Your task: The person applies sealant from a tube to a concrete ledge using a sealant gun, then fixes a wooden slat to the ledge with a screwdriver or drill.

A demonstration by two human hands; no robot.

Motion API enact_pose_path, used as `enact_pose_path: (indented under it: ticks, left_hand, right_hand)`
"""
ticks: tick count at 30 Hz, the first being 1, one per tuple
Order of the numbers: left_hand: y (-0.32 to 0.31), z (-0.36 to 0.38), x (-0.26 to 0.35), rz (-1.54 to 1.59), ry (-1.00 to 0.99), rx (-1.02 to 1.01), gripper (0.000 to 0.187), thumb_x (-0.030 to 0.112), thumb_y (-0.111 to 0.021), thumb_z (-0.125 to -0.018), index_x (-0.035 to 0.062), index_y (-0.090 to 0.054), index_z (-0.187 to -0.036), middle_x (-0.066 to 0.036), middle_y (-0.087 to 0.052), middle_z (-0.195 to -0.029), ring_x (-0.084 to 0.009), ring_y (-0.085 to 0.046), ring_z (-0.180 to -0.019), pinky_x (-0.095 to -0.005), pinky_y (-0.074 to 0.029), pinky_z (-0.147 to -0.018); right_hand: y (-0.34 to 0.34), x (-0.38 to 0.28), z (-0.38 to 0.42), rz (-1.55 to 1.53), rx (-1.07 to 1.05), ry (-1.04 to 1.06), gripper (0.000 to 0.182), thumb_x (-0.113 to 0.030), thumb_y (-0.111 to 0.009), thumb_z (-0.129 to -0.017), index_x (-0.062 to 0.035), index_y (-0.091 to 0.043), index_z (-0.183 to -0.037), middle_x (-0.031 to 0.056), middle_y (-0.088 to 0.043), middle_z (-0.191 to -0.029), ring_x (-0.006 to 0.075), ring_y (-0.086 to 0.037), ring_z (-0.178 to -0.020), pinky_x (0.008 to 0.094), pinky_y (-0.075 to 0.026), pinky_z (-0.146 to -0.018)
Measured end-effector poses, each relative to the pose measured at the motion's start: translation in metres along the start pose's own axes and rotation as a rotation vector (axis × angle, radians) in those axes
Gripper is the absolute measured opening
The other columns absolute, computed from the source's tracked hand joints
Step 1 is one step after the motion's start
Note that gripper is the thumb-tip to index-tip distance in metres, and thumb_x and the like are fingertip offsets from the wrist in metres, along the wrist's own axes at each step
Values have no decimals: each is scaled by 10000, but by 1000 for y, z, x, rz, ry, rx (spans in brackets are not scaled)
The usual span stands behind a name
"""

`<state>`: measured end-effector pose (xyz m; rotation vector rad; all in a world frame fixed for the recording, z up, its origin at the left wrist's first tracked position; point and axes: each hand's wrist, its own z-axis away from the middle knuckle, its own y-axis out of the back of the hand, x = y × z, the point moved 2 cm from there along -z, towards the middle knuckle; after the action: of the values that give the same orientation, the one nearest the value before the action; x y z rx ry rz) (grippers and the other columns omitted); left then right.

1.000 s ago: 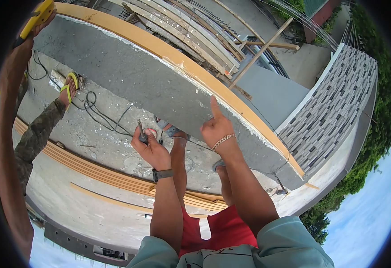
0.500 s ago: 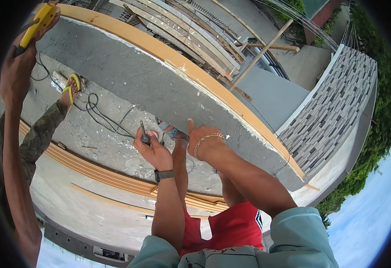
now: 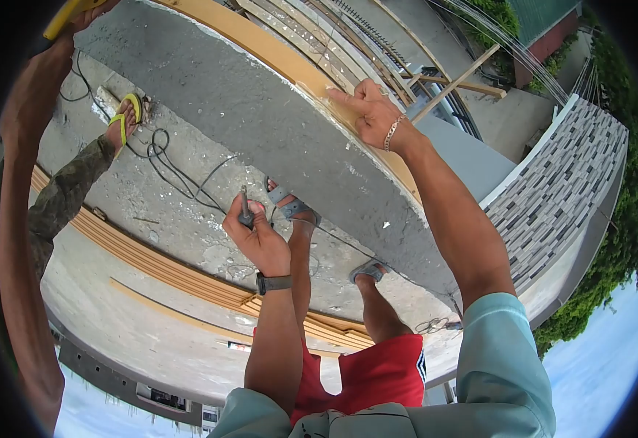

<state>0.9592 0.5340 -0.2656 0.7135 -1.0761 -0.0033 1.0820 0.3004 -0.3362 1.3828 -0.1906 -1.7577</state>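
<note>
Near the middle of the view my left hand (image 3: 258,237) is closed around a small dark tool with a metal tip (image 3: 245,206), which points up. My right hand (image 3: 372,115) is at the orange board (image 3: 300,71) along the wall's far edge. Its index finger is stretched out over the board, the other fingers look partly curled, and nothing shows in it. Between my hands and the board's near side runs the grey cement wall top (image 3: 260,117).
At the left a co-worker's arm (image 3: 23,182) holds a yellow tool (image 3: 65,18), and their foot in a yellow sandal (image 3: 123,120) stands by a black cable (image 3: 162,157). Orange strips (image 3: 158,252) lie on the floor. Timber planks (image 3: 311,36) lie beyond the wall.
My right hand has moved up and away from the grey wall top to the orange board. My left hand still holds the tool. The co-worker's yellow tool has shifted toward the upper edge.
</note>
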Motion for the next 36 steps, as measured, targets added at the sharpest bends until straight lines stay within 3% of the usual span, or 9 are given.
enact_pose_path:
  ticks: [11, 14, 16, 17, 23, 25, 28, 35, 36]
  left_hand:
    - [-2, -3, 7, 15, 55, -25, 327, 190, -488, -921, 11, -423, -1187, -107, -453, -1159, -188, -433, -1059, -303, -346, -922]
    - [-4, -3, 9, 30, 70, -41, 327, 188, -487, -922, 11, -423, -1188, -107, -453, -1167, -189, -432, -1064, -302, -344, -925]
    - [-4, -1, 8, 25, 84, -43, 329, 188, -487, -922, 11, -421, -1192, -116, -453, -1167, -191, -428, -1074, -302, -341, -928]
    - [-5, 0, 7, 26, 86, -44, 329, 188, -487, -922, 11, -421, -1192, -116, -453, -1167, -191, -428, -1074, -302, -341, -928]
    - [-5, 2, 1, 5, 24, -36, 330, 192, -489, -921, 11, -429, -1190, -111, -455, -1156, -191, -429, -1060, -299, -343, -920]
    - [-6, 0, 2, -3, -27, 6, 304, 160, -510, -902, -5, -481, -1156, -106, -424, -1032, -189, -467, -926, -279, -400, -785]
    - [-6, 2, -1, -15, -31, 12, 299, 160, -506, -905, -6, -482, -1152, -107, -424, -1035, -189, -468, -926, -280, -397, -794]
    - [-9, 0, 12, 39, 4, -7, 294, 155, -503, -907, -16, -479, -1145, -110, -421, -1035, -187, -471, -924, -285, -393, -813]
    - [-8, 1, 11, 20, 31, -27, 310, 178, -493, -916, -5, -461, -1163, -105, -438, -1092, -184, -457, -970, -290, -371, -857]
  right_hand:
    - [-8, 5, 1, 168, -38, 48, 679, 140, -406, -678, -302, -582, -1163, 49, -397, -819, 203, -418, -802, 294, -358, -786]
    - [-8, 5, 11, 111, 17, 94, 605, 130, -415, -681, -234, -623, -1116, 48, -399, -785, 201, -421, -791, 279, -361, -767]
    - [-12, 12, 18, -316, 119, 62, 574, 137, -403, -670, -169, -632, -1099, 64, -404, -783, 210, -423, -781, 268, -364, -751]
    - [-11, 8, 21, -315, 118, 60, 574, 137, -403, -670, -169, -632, -1099, 64, -404, -783, 210, -423, -781, 268, -364, -751]
    - [-8, -34, 28, -228, 210, -149, 504, 45, -427, -692, -131, -600, -1131, 123, -417, -842, 247, -441, -785, 288, -377, -760]
    - [-19, -47, 23, -28, 204, -352, 477, -42, -461, -688, -118, -588, -1142, 152, -429, -872, 280, -457, -830, 345, -383, -784]
    - [-38, -60, 26, -47, 230, -543, 533, -104, -494, -670, -141, -542, -1200, 184, -417, -952, 345, -430, -924, 446, -356, -812]
    - [-52, -86, 62, -207, 205, -619, 535, -84, -493, -660, -127, -557, -1190, 168, -390, -920, 323, -418, -924, 432, -354, -817]
    - [-55, -89, 71, -251, 319, -602, 569, -67, -476, -675, -128, -507, -1239, 171, -417, -884, 291, -448, -849, 400, -382, -758]
